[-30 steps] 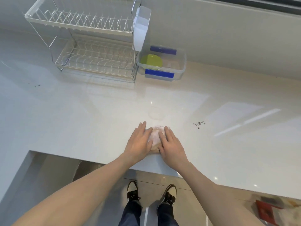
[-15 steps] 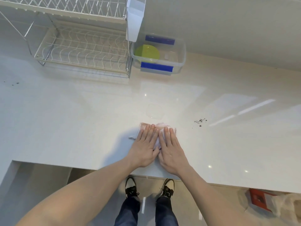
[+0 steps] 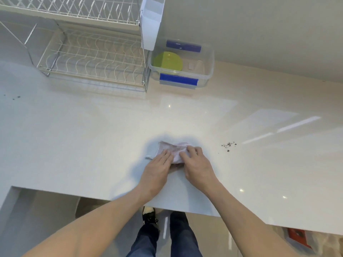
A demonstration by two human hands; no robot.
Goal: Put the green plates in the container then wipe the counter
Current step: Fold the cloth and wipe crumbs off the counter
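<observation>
A pale pink cloth (image 3: pixel 173 149) lies on the white counter (image 3: pixel 83 138) near its front edge. My left hand (image 3: pixel 157 168) rests flat on the cloth's left part, fingers together. My right hand (image 3: pixel 197 164) has its fingers curled, bunching the cloth's right part. Green plates (image 3: pixel 168 62) lie in the clear container (image 3: pixel 207 71) with blue clips at the back of the counter.
A two-tier wire dish rack (image 3: pixel 89 58) with a white cutlery holder (image 3: pixel 151 21) stands left of the container. Dark crumbs (image 3: pixel 228 145) lie right of the cloth, and a few specks (image 3: pixel 16 97) at far left. The wall runs behind.
Both hands slid the cloth a little away from the front edge. My right hand went from flat to curled, gathering the cloth. The view shifted closer to the rack.
</observation>
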